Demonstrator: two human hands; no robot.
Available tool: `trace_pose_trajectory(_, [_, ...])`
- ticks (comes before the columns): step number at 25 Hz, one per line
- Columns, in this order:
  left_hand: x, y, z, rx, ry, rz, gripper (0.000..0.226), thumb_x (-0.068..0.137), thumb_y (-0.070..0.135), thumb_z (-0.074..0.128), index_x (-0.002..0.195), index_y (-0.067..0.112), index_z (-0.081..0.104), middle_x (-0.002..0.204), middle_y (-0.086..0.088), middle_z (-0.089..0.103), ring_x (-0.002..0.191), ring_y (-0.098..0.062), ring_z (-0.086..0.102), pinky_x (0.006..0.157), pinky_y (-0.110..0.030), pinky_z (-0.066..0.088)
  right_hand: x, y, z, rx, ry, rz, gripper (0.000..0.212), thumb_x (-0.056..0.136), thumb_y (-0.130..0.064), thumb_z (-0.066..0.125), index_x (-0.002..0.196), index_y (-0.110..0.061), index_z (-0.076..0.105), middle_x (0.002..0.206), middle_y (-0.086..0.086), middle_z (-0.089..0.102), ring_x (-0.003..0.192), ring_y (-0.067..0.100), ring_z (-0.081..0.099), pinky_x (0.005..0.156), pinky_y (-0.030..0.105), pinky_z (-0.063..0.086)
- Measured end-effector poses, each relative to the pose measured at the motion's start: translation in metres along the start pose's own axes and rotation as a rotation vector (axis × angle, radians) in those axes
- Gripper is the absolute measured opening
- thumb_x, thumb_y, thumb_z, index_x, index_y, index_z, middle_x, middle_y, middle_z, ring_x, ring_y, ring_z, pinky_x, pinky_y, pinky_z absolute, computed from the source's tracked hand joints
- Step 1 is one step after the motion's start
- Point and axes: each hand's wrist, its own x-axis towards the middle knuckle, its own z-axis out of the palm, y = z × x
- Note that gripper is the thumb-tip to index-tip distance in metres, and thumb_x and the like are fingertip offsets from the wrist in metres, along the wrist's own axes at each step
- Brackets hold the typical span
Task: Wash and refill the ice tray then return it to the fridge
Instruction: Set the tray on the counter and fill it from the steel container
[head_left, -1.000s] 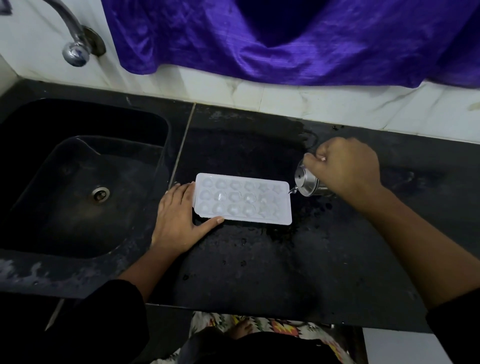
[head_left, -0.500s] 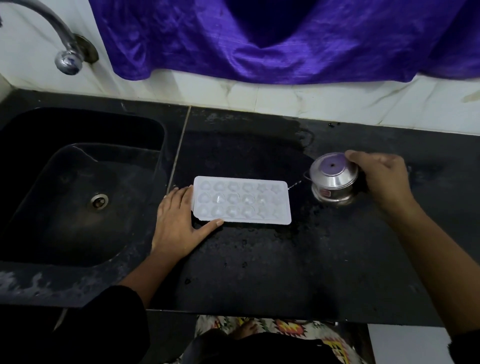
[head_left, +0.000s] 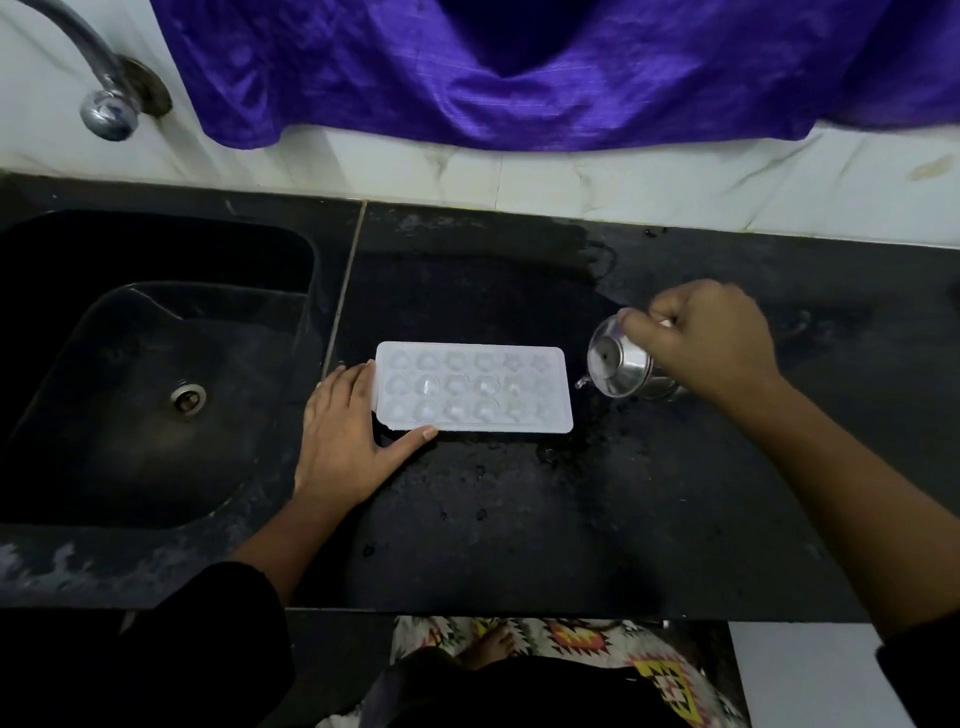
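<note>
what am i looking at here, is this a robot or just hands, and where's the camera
No robot here: these are a person's two bare hands, filmed by one wide camera worn on the head, looking forward and down. That is why the arms show at the bottom. On the wet black counter lies a white ice tray. The left hand lies flat beside it, fingers against its left end, thumb along its near edge. The right hand grips a small steel pot, tipped with its spout toward the tray's right end. To the left is a dark sink with a tap above; a purple cloth hangs on the wall.
</note>
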Motion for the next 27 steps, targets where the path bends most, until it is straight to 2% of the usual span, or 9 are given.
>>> trace_pose_trajectory(5, [-0.001, 0.000, 0.000, -0.006, -0.005, 0.000, 0.112, 0.080, 0.091, 0.054, 0.159, 0.015, 0.034, 0.162, -0.003, 0.041, 0.155, -0.025, 0.027, 0.128, -0.046, 0.019, -0.002, -0.009, 0.011, -0.161, -0.029, -0.102, 0.056, 0.090, -0.041, 0.063, 0.049, -0.008, 0.044, 0.042, 0.003, 0.037, 0.039, 0.021, 0.040, 0.048, 0.024, 0.024])
trace_pose_trajectory(9, [-0.001, 0.002, -0.002, -0.011, 0.003, 0.000, 0.111, 0.080, 0.088, 0.056, 0.159, 0.014, 0.034, 0.162, -0.004, 0.041, 0.155, -0.026, 0.027, 0.128, -0.047, 0.020, -0.003, -0.007, 0.004, -0.117, -0.008, -0.040, 0.058, 0.090, -0.036, 0.068, 0.048, -0.009, 0.039, 0.042, 0.002, 0.033, 0.040, 0.021, 0.034, 0.048, 0.027, 0.026])
trace_pose_trajectory(12, [-0.001, 0.002, -0.002, -0.011, 0.001, -0.003, 0.112, 0.080, 0.089, 0.055, 0.159, 0.013, 0.035, 0.162, -0.004, 0.041, 0.155, -0.025, 0.026, 0.128, -0.047, 0.020, -0.007, 0.011, -0.006, 0.167, 0.010, 0.111, 0.057, 0.091, -0.034, 0.071, 0.049, -0.006, 0.045, 0.046, 0.012, 0.039, 0.043, 0.019, 0.035, 0.052, 0.031, 0.033])
trace_pose_trajectory(15, [-0.001, 0.001, -0.001, 0.001, 0.004, 0.001, 0.112, 0.080, 0.090, 0.054, 0.159, 0.013, 0.035, 0.162, -0.005, 0.041, 0.154, -0.026, 0.028, 0.128, -0.048, 0.021, -0.012, 0.028, -0.011, 0.562, 0.044, 0.298, 0.057, 0.093, -0.028, 0.074, 0.063, 0.014, 0.050, 0.058, 0.023, 0.046, 0.054, 0.025, 0.042, 0.057, 0.034, 0.036])
trace_pose_trajectory(17, [0.000, 0.000, 0.000, 0.008, 0.003, 0.005, 0.113, 0.080, 0.092, 0.052, 0.159, 0.013, 0.035, 0.161, -0.005, 0.041, 0.154, -0.026, 0.029, 0.128, -0.048, 0.021, -0.016, 0.031, -0.010, 0.754, 0.089, 0.380, 0.059, 0.094, -0.024, 0.074, 0.078, 0.027, 0.049, 0.069, 0.023, 0.050, 0.060, 0.029, 0.044, 0.056, 0.030, 0.037])
trace_pose_trajectory(19, [0.000, 0.001, 0.000, 0.013, 0.000, 0.006, 0.113, 0.079, 0.093, 0.049, 0.159, 0.013, 0.035, 0.161, -0.005, 0.041, 0.154, -0.026, 0.029, 0.128, -0.048, 0.022, -0.016, 0.025, -0.008, 0.837, 0.123, 0.394, 0.056, 0.094, -0.021, 0.073, 0.082, 0.029, 0.050, 0.068, 0.022, 0.048, 0.056, 0.026, 0.044, 0.051, 0.024, 0.037])
trace_pose_trajectory(22, [0.000, 0.001, 0.000, 0.005, 0.003, 0.003, 0.114, 0.079, 0.093, 0.048, 0.159, 0.013, 0.036, 0.161, -0.006, 0.042, 0.153, -0.027, 0.030, 0.127, -0.048, 0.022, -0.009, 0.008, -0.001, 0.728, 0.092, 0.283, 0.052, 0.094, -0.022, 0.074, 0.066, 0.016, 0.052, 0.054, 0.017, 0.048, 0.049, 0.025, 0.042, 0.049, 0.027, 0.037])
trace_pose_trajectory(25, [0.000, 0.002, 0.000, -0.012, 0.005, 0.005, 0.112, 0.079, 0.092, 0.051, 0.159, 0.015, 0.034, 0.161, -0.005, 0.042, 0.154, -0.027, 0.030, 0.128, -0.049, 0.022, -0.001, -0.012, 0.009, 0.303, 0.025, 0.064, 0.055, 0.090, -0.034, 0.070, 0.053, 0.000, 0.048, 0.051, 0.022, 0.047, 0.044, 0.029, 0.038, 0.047, 0.039, 0.038])
trace_pose_trajectory(27, [-0.001, 0.001, 0.000, -0.016, 0.010, 0.010, 0.111, 0.080, 0.089, 0.055, 0.159, 0.015, 0.034, 0.160, -0.005, 0.042, 0.154, -0.027, 0.029, 0.128, -0.049, 0.022, 0.002, -0.026, 0.016, 0.057, 0.009, -0.046, 0.055, 0.090, -0.036, 0.068, 0.052, -0.003, 0.045, 0.047, 0.016, 0.044, 0.042, 0.024, 0.037, 0.046, 0.033, 0.032])
